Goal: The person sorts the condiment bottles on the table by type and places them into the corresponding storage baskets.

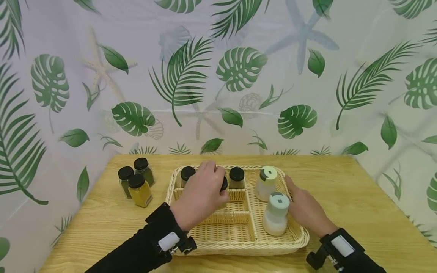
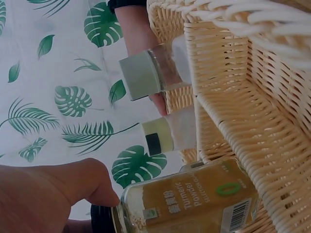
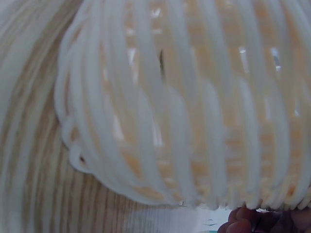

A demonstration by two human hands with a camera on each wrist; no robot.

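My left hand [image 1: 205,185] holds a jar of turmeric powder [image 2: 189,199] by its black lid [image 2: 101,218], over the back of a divided wicker basket [image 1: 239,248]. In the left wrist view the label reads "Turmeric Powder", and the jar leans against the woven divider. Black-lidded jars stand on either side of the hand, one at the left [image 1: 187,173] and one at the right [image 1: 236,177]. My right hand [image 1: 308,210] grips the basket's right rim; some of its fingers are hidden. Beside it, two pale-capped shakers, the front one [image 1: 275,214] and the rear one [image 1: 266,184], occupy the right compartment.
Three black-lidded jars cluster on the wooden table [image 1: 341,182] left of the basket; the front one [image 1: 140,191] holds yellow powder. A leaf-patterned cloth [image 1: 205,76] hangs behind the table. Woven dividers [image 1: 225,217] split the basket into compartments.
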